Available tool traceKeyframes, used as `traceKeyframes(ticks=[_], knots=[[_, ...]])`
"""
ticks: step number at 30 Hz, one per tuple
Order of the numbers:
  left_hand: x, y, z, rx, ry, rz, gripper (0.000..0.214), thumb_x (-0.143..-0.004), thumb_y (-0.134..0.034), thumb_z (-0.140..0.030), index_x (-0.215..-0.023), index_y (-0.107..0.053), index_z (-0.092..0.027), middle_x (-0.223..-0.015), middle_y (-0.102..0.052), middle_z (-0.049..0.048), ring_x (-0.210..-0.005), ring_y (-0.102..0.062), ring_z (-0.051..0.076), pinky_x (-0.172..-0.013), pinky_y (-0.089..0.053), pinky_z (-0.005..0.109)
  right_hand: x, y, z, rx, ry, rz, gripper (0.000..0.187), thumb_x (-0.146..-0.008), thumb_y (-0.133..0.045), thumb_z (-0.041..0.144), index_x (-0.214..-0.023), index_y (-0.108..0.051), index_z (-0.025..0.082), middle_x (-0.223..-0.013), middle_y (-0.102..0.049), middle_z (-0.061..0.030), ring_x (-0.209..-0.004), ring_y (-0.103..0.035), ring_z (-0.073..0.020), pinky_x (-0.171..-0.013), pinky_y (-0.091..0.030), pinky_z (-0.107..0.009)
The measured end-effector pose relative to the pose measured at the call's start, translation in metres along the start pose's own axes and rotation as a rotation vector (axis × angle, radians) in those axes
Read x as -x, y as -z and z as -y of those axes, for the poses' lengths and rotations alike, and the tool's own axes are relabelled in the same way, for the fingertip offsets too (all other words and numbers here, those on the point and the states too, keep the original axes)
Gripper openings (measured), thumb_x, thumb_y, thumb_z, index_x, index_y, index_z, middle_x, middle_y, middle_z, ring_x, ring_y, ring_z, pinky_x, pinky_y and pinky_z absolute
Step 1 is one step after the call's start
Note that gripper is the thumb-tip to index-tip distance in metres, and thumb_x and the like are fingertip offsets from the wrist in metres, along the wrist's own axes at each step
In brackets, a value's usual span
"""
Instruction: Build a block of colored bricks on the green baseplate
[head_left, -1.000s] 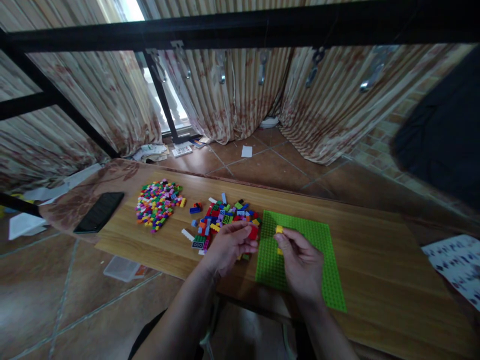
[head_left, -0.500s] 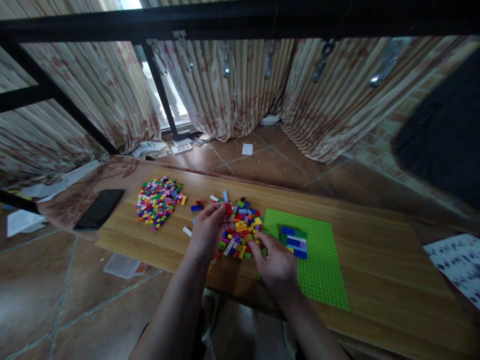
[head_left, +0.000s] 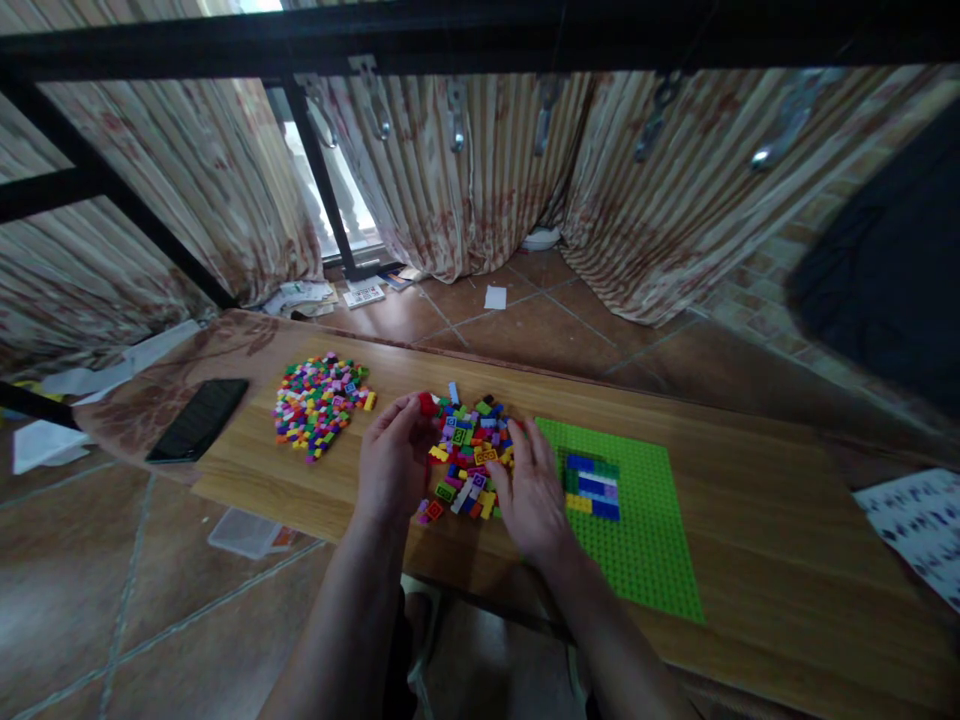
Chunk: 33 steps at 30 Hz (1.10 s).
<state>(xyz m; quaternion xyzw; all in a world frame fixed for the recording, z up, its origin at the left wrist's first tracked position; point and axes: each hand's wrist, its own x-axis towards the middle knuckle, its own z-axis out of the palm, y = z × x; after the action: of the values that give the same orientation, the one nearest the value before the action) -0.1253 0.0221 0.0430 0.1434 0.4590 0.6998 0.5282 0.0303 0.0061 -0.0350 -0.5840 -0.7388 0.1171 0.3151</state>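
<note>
Between the fingertips of my left hand (head_left: 391, 460) is a red toy brick (head_left: 427, 404), held above the left side of a loose brick pile (head_left: 463, 468). My right hand (head_left: 534, 492) reaches over the pile's right side, fingers spread and thumb apart, touching or just above the bricks; nothing shows in its grasp. To its right lies a green studded baseplate (head_left: 649, 530). A block of blue, green, yellow, white and purple bricks (head_left: 598, 508) is fixed on the baseplate near its left edge.
A second pile of smaller bricks (head_left: 319, 405) lies on the left of the wooden table (head_left: 772, 540). Beyond it is a black phone-like slab (head_left: 199, 420). A clear plastic box (head_left: 244, 532) sits on the floor, and a printed sheet (head_left: 915, 525) is at the far right.
My left hand has moved left with the red brick, uncovering more of the pile. My right hand has shifted slightly left and up, its fingers stretching farther over the bricks.
</note>
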Motion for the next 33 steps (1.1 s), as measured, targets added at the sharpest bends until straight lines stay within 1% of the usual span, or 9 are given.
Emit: traceKeyframes(ticks=[3, 6, 12, 17, 20, 23, 26, 29, 33], knots=[[-0.005, 0.004, -0.007, 0.064, -0.075, -0.087, 0.02, -0.06, -0.074, -0.02, -0.076, -0.065, -0.011, -0.065, -0.063, -0.0008, -0.055, -0.056, 0.005, -0.053, -0.045, 0.015, -0.007, -0.007, 0.004, 0.012, -0.011, 0.041, 0.059, -0.096, -0.041, 0.043, -0.144, -0.038, 0.009, -0.153, -0.031, -0.0232, -0.142, -0.027, -0.0333, -0.11, -0.033, -0.053], [-0.007, 0.006, -0.01, 0.095, -0.092, -0.123, 0.018, -0.06, -0.073, -0.019, -0.074, -0.064, -0.012, -0.063, -0.062, -0.002, -0.055, -0.055, 0.005, -0.053, -0.044, 0.015, -0.012, -0.014, 0.008, 0.018, -0.017, 0.037, 0.059, -0.096, -0.041, 0.044, -0.144, -0.038, 0.01, -0.152, -0.032, -0.023, -0.142, -0.027, -0.0339, -0.11, -0.032, -0.055], [-0.009, 0.007, -0.012, 0.112, -0.094, -0.134, 0.02, -0.059, -0.074, -0.02, -0.074, -0.063, -0.012, -0.065, -0.062, -0.0022, -0.055, -0.054, 0.005, -0.053, -0.043, 0.015, -0.014, -0.024, 0.02, 0.027, -0.005, 0.053, 0.057, -0.095, -0.043, 0.044, -0.139, -0.045, 0.007, -0.15, -0.035, -0.023, -0.141, -0.03, -0.0346, -0.112, -0.029, -0.054], [-0.01, 0.01, -0.017, 0.09, -0.101, -0.14, 0.021, -0.061, -0.075, -0.023, -0.074, -0.063, -0.012, -0.065, -0.062, -0.0022, -0.055, -0.054, 0.005, -0.053, -0.044, 0.016, -0.016, -0.027, 0.028, 0.005, 0.002, 0.081, 0.059, -0.095, -0.042, 0.044, -0.14, -0.044, 0.006, -0.151, -0.034, -0.0232, -0.141, -0.029, -0.0346, -0.113, -0.028, -0.054], [-0.009, 0.01, -0.018, 0.07, -0.094, -0.127, 0.021, -0.06, -0.075, -0.022, -0.074, -0.064, -0.012, -0.065, -0.061, -0.0026, -0.056, -0.055, 0.006, -0.054, -0.045, 0.016, -0.015, -0.028, 0.03, -0.06, 0.009, 0.078, 0.058, -0.096, -0.041, 0.044, -0.141, -0.043, 0.008, -0.151, -0.035, -0.0211, -0.142, -0.028, -0.0327, -0.113, -0.029, -0.054], [-0.006, 0.007, -0.016, 0.017, -0.054, -0.063, 0.021, -0.06, -0.075, -0.022, -0.076, -0.065, -0.013, -0.066, -0.062, -0.0022, -0.057, -0.057, 0.006, -0.055, -0.046, 0.016, -0.015, -0.021, 0.031, -0.145, 0.015, 0.036, 0.056, -0.096, -0.041, 0.045, -0.141, -0.043, 0.012, -0.151, -0.036, -0.019, -0.142, -0.03, -0.0313, -0.113, -0.03, -0.055], [0.004, 0.001, -0.006, -0.056, 0.044, 0.046, 0.025, -0.061, -0.076, -0.025, -0.081, -0.066, -0.013, -0.069, -0.064, -0.0011, -0.057, -0.058, 0.007, -0.054, -0.046, 0.017, -0.018, -0.002, 0.03, -0.247, 0.027, -0.032, 0.05, -0.097, -0.04, 0.041, -0.139, -0.045, 0.015, -0.146, -0.044, -0.0169, -0.137, -0.038, -0.0276, -0.111, -0.035, -0.052], [0.019, -0.009, 0.01, -0.14, 0.164, 0.175, 0.026, -0.064, -0.076, -0.027, -0.085, -0.068, -0.014, -0.069, -0.064, 0.0, -0.057, -0.058, 0.008, -0.055, -0.045, 0.018, -0.016, 0.023, 0.026, -0.35, 0.019, -0.142, 0.037, -0.098, -0.041, 0.034, -0.13, -0.053, 0.02, -0.132, -0.057, -0.012, -0.126, -0.05, -0.0226, -0.106, -0.041, -0.047], [0.039, -0.022, 0.035, -0.266, 0.271, 0.317, 0.021, -0.068, -0.072, -0.028, -0.084, -0.069, -0.014, -0.063, -0.062, -0.0006, -0.055, -0.055, 0.009, -0.055, -0.044, 0.02, 0.004, 0.044, 0.014, -0.437, -0.001, -0.242, 0.028, -0.096, -0.047, 0.027, -0.12, -0.059, 0.021, -0.12, -0.063, -0.0097, -0.115, -0.057, -0.0203, -0.099, -0.048, -0.042]])
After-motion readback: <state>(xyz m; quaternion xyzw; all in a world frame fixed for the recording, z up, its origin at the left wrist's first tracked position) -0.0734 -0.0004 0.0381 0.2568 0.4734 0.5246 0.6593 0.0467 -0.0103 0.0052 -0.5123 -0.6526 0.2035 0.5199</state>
